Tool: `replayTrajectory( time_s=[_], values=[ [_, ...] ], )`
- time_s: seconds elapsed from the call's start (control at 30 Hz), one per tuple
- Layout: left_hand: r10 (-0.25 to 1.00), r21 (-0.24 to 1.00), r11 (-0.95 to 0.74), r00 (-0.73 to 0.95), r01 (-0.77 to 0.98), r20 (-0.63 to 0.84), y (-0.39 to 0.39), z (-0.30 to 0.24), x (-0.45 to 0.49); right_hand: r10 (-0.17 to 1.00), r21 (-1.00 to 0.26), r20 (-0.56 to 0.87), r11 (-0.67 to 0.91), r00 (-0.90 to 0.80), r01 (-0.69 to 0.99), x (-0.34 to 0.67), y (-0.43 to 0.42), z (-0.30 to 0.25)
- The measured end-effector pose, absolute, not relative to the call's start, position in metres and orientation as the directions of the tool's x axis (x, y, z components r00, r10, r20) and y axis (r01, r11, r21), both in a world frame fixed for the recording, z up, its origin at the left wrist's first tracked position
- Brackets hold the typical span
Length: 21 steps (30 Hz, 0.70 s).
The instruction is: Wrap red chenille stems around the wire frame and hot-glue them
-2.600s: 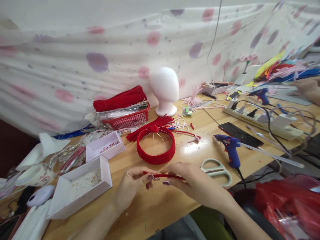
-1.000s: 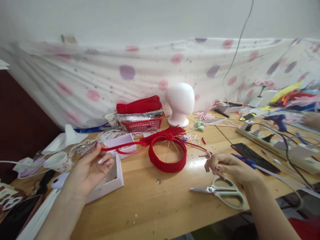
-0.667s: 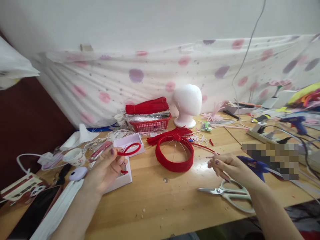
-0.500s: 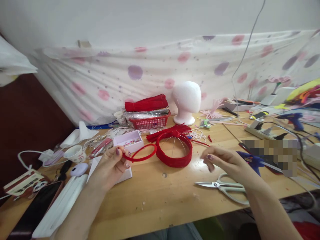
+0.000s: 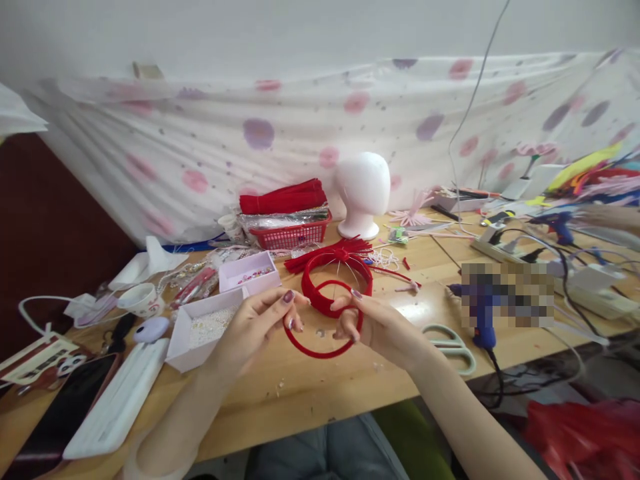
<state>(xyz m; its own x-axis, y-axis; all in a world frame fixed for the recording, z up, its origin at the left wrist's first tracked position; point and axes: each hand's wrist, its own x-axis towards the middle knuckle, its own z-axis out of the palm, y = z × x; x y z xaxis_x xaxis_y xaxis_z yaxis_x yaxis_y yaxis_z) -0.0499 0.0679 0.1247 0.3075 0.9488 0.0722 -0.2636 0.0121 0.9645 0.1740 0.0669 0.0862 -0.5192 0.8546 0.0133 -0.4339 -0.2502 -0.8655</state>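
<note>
Between my two hands a thin fuzzy red ring (image 5: 323, 357), seemingly of pipe cleaner, is held up over the table's front part. My left hand (image 5: 267, 317) pinches its left side with thumb and fingers. On its right side my right hand (image 5: 373, 323) has its fingers closed round the ring. Just behind lies a wider red band (image 5: 313, 290) with thin wires running across its opening and a red knot on its far rim. A bundle of red pipe cleaners (image 5: 315, 257) lies against that rim. Scissors with pale green handles (image 5: 455, 347) are partly hidden behind my right forearm.
A white foam head (image 5: 364, 190) stands at the back beside a red basket (image 5: 293, 235). White boxes of beads (image 5: 183, 340) sit at left, near a paper cup (image 5: 140, 301). At right are a blue glue gun (image 5: 483, 313), a power strip (image 5: 505, 250) and another person's hand (image 5: 610, 219).
My right hand has moved left and taken hold of the red ring. My left hand has shifted right with it, and the ring now hangs in front of the wider band. The glue gun has moved.
</note>
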Motion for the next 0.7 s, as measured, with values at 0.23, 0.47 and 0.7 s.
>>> replayTrajectory(
  time_s=[0.23,0.47,0.7],
  values=[
    [0.915,0.822,0.267,0.400,-0.503,-0.052,0.064,0.109,-0.033,0.920,-0.772,0.026,-0.230,-0.391,-0.592,0.185,0.066,0.088],
    [0.969,0.464,0.035,-0.084,-0.885,-0.232,0.053,0.104,-0.024,0.951,-0.639,0.150,0.303,0.271,-0.707,0.193,0.043,0.066],
    [0.899,0.560,-0.152,-0.349,-0.815,-0.265,0.050,0.071,-0.014,0.874,-0.560,0.111,0.447,0.472,-0.697,0.207,0.039,0.045]
  ],
)
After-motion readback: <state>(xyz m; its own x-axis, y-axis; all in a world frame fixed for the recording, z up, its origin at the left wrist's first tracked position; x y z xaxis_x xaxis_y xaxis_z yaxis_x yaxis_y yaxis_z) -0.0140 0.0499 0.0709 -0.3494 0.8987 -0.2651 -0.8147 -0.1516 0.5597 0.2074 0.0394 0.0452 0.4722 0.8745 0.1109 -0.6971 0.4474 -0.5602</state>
